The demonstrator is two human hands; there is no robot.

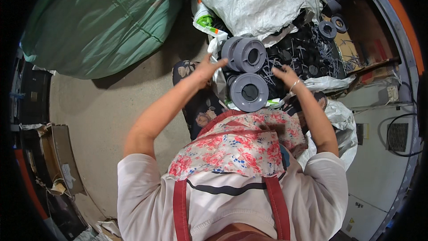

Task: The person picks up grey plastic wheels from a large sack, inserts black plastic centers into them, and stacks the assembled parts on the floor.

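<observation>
Grey round plastic flanged rings with dark centres stand together in front of me: an upper ring [250, 55] and a lower ring [249, 92], with more stacked behind them. My left hand [208, 69] is beside the upper rings, thumb and fingers spread, close to the edge of a white plastic bag [218, 73]. To the right of the rings, my right hand [286, 76] has its fingers parted over small grey plastic pieces [269, 72]. I see nothing held in either hand, though some fingertips are partly hidden.
Black plastic parts [307, 51] and thin grey pieces fill the area at the right, with loose grey rings [327, 30] on top. A white woven sack [249, 4] lies beyond. A large green sack [102, 22] stands far left. Cardboard boxes [64, 158] line the left side.
</observation>
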